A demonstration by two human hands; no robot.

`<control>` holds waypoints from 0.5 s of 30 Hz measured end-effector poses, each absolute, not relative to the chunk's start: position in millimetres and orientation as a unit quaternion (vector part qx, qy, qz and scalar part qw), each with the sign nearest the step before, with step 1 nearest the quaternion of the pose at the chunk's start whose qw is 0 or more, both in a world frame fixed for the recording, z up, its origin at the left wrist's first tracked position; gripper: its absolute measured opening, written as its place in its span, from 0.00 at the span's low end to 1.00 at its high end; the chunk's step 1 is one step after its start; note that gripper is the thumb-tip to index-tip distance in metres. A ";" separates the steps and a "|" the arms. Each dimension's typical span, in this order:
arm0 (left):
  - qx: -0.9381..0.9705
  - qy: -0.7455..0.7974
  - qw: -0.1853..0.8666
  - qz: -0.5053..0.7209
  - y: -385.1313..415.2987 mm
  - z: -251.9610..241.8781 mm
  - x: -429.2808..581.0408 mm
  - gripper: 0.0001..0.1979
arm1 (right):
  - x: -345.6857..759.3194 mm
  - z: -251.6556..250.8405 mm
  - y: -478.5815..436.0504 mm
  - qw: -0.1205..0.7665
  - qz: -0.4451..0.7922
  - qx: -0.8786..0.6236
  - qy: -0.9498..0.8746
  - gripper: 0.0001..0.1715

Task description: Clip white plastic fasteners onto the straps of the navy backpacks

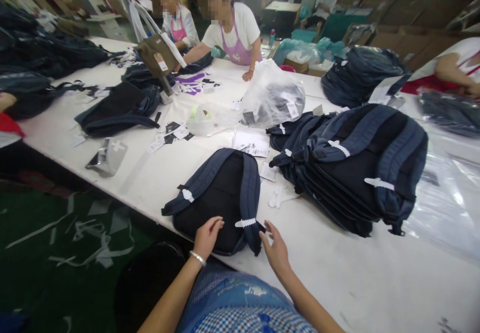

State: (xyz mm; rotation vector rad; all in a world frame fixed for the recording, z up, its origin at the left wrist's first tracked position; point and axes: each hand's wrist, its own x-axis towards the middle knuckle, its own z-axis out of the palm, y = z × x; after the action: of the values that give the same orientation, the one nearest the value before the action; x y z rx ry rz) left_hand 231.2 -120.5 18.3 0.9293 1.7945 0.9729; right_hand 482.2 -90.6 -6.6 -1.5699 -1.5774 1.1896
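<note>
Head view: a flat white table (pixel 322 278), a crumpled, see-through plastic bag (pixel 272 90) and a rounded, layered stack (pixel 362 160) of fabric packs. The backpack (pixel 221 193) lies at the table's near edge, left of the stack, straps up: padded navy bands on a matte black panel, each wrapped by a toothed white strip (pixel 246 222). The left hand (pixel 207 237) bends over its lower part, thumb near fingers; whether it pinches cloth I cannot tell. The right hand (pixel 276 248), loosely spread and holding nothing, is beside the lower right corner.
</note>
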 end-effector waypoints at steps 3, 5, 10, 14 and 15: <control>0.592 0.701 0.302 0.257 -148.5 21.4 175.4 0.17 | 485.6 -4.4 -122.2 0.288 0.333 -0.544 -0.715 0.22; 0.723 0.627 0.252 0.147 -156.7 18.2 143.9 0.25 | 469.0 -3.0 -141.6 0.242 0.331 -0.459 -0.788 0.24; 0.843 0.512 0.167 0.017 -135.3 -8.4 109.0 0.44 | 394.7 -12.9 -156.0 0.139 0.278 -0.434 -0.846 0.45; 0.856 0.468 0.216 0.022 -107.9 -21.3 107.9 0.42 | 360.5 -20.2 -136.4 0.119 0.224 -0.519 -0.816 0.54; 0.848 0.471 0.241 0.032 -101.5 -19.8 108.1 0.39 | 358.7 -19.5 -129.1 0.120 0.222 -0.529 -0.810 0.54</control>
State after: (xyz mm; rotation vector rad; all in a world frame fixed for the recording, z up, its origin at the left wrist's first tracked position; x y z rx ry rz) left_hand 108.1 -101.5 -19.8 2.3197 1.2869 0.0863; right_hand 358.7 -129.1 -19.5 -1.5463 -2.3667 0.6473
